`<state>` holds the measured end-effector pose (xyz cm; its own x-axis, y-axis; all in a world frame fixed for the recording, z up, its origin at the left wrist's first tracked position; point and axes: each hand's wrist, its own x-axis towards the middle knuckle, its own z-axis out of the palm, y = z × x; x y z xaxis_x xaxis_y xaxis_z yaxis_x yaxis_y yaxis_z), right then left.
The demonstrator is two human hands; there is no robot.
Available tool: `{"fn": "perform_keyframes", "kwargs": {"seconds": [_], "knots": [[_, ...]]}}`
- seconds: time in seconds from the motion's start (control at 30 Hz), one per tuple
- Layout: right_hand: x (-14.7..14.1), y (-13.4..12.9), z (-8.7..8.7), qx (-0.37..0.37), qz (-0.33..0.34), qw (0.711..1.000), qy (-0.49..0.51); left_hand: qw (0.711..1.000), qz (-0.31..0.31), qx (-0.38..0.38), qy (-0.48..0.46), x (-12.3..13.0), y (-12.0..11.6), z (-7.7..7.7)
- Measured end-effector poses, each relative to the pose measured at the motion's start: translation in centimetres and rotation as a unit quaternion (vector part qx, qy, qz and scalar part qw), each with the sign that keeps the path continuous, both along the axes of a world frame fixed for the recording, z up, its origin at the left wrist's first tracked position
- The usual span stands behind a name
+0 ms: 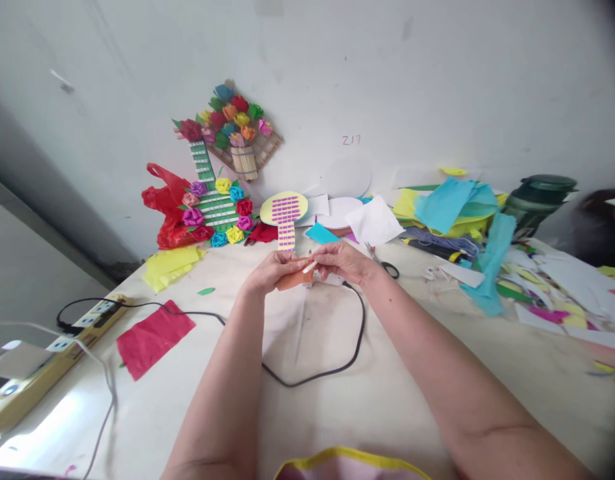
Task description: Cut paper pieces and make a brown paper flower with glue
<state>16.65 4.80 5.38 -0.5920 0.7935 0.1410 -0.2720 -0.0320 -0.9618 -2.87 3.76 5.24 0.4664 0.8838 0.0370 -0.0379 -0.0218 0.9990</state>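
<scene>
Both my hands meet above the middle of the table. My left hand [277,272] pinches a piece of orange paper [293,277] between thumb and fingers. My right hand [340,262] has its fingers closed at the paper's right end, where a short white stick [310,267] lies against the orange. Just below them, a translucent rod [300,327], like a glue stick, points toward me on the table. A black cord [363,327] runs up to something pale, mostly hidden behind my hands. Beyond them stands a yellow oval card with purple strips [286,212].
Red crepe paper [156,339] and a power strip [94,320] lie at left. Scissors [387,265] rest right of my hands. A flower-trimmed green craft [214,207] leans on the wall. Paper scraps [562,293] and a dark green flask [540,207] occupy the right.
</scene>
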Motion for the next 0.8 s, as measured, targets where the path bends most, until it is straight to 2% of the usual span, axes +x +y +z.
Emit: {"fn": "perform_keyframes", "kwargs": {"seconds": [0.17, 0.3, 0.43, 0.6, 0.8], "knots": [[-0.3, -0.1, 0.1, 0.007, -0.035, 0.999, -0.014, 1.0, 0.009, -0.001, 0.002, -0.2, 0.2, -0.1], [-0.6, 0.4, 0.0, -0.007, -0.124, 0.992, -0.019, 0.999, 0.032, -0.005, 0.043, 0.0, -0.3, 0.4], [-0.9, 0.8, 0.1, -0.001, -0.206, 0.979, 0.012, 0.996, 0.044, 0.024, 0.08, 0.3, -0.5, 0.7], [-1.2, 0.8, 0.1, 0.032, -0.207, 0.978, 0.0, 0.994, 0.06, 0.069, 0.055, 0.5, -0.3, 0.4], [-1.3, 0.6, -0.5, 0.027, -0.182, 0.981, -0.062, 0.995, 0.055, 0.08, 0.038, 0.8, -0.2, 0.1]]}}
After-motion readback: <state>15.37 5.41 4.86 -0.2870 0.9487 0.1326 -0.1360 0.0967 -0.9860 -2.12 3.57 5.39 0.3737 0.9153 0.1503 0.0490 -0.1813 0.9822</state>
